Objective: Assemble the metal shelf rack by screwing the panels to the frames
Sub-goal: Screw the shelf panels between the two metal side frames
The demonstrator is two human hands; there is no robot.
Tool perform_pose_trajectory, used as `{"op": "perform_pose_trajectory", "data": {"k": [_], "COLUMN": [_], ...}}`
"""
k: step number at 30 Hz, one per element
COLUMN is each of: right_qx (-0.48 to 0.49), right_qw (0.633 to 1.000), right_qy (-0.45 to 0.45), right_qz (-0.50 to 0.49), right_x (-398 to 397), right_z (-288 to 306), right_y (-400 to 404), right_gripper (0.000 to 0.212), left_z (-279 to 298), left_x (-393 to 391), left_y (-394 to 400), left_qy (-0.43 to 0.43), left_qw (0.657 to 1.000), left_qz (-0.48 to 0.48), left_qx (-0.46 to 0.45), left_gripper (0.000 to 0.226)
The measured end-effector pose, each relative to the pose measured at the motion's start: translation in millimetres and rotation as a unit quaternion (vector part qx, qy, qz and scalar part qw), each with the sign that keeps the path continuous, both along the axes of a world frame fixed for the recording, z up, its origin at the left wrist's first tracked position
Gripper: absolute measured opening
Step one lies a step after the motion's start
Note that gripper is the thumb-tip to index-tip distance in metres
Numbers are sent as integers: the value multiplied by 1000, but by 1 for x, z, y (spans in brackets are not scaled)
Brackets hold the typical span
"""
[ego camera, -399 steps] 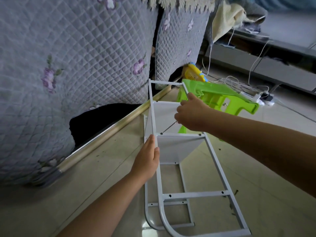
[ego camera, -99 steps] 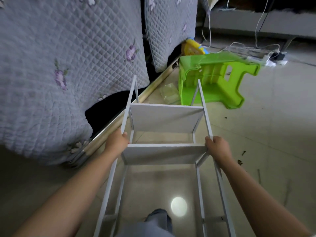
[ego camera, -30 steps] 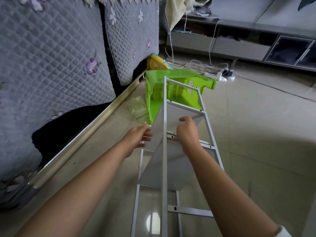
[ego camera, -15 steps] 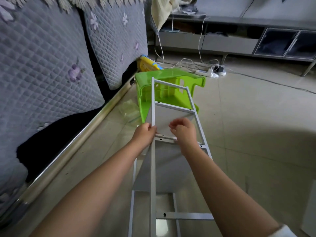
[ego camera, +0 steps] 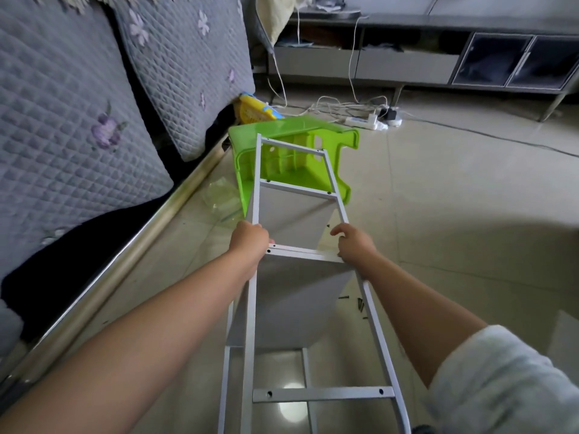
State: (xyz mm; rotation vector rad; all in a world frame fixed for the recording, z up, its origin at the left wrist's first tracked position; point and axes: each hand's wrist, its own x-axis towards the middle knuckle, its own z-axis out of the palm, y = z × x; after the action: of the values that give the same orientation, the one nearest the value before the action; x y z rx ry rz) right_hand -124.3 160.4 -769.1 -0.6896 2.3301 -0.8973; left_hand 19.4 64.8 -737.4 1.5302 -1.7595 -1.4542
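The shelf rack (ego camera: 297,277) lies on its side on the tiled floor (ego camera: 454,198), between the sofa on the left and open floor on the right, and its far end reaches over a green plastic stool (ego camera: 291,161). Two white panels are already in place between the two ladder-like frames: the far panel (ego camera: 294,214) sits under the second crossbar, where small dark screw heads show at both ends, and the near panel (ego camera: 291,302) hangs below the crossbar (ego camera: 300,250) that both hands are at. The left hand (ego camera: 249,242) grips the left upright of the upper frame, with fingers curled around it just beside that crossbar. The right hand (ego camera: 354,244) holds the right upright, with fingers bent over the rail. On the crossbar between the hands I see a hole near the left hand, but I cannot tell if a screw is in it. Nearer to the camera, the lowest crossbar (ego camera: 322,394) has two open holes and no panel behind it, so I judge that at least one panel is left to fix. Several loose black screws (ego camera: 358,303) lie on the floor just right of the rack. It seems the task is a little past the middle.
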Motion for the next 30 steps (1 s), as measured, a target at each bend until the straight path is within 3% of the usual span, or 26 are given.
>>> {"op": "perform_pose_trajectory", "data": {"k": [8,12,17,19,23,30], "right_qx": [3,5,-2,-9,2,-17], "right_qw": [999,997,995,995,997,998], "right_qy": [42,40,39,39,40,9], "right_qz": [-31,-67,-96,-97,-66,-57], "right_x": [7,8,2,4,12,12], "right_z": [-4,-6,-4,-2,2,6], "right_y": [19,36,50,44,27,19], "right_gripper": [41,42,40,37,33,45], "left_z": [-2,3,5,0,-19,-33], "left_x": [3,-2,-17,-15,-2,4], "left_y": [6,19,24,14,-3,-15], "left_qy": [1,-15,-36,-46,-71,-41], "left_qw": [1000,999,995,994,994,996], "left_qz": [-1,-33,-83,-86,-83,-73], "left_qx": [5,-14,-33,-41,-28,2], "left_gripper": [28,14,32,18,31,19]}}
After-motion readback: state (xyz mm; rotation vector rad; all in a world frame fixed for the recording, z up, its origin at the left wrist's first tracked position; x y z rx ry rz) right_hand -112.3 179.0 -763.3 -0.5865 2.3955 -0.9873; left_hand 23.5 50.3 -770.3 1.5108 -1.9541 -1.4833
